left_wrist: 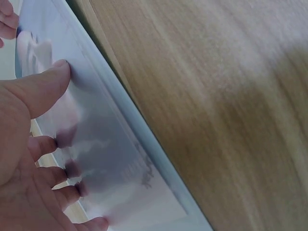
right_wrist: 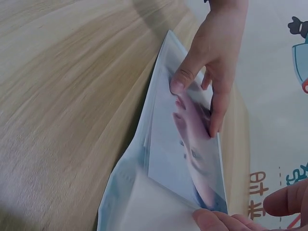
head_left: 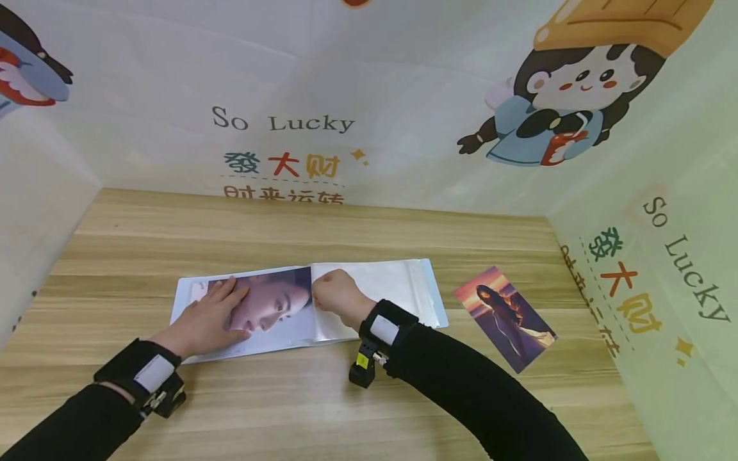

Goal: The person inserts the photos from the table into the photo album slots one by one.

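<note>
A photo album lies spread on the wooden table, with a portrait photo on its left side and a white sleeve page on its right. My left hand rests on the portrait with fingers spread; in the left wrist view its thumb lies across the page. My right hand is curled over the album's middle, beside the portrait's right edge. The right wrist view shows its fingertips at the border of portrait and white page, the thumb held apart from them.
A loose photo of a long-haired figure against a sunset sky lies on the table right of the album. Printed white sheets stand as a back wall and side walls around the wooden table.
</note>
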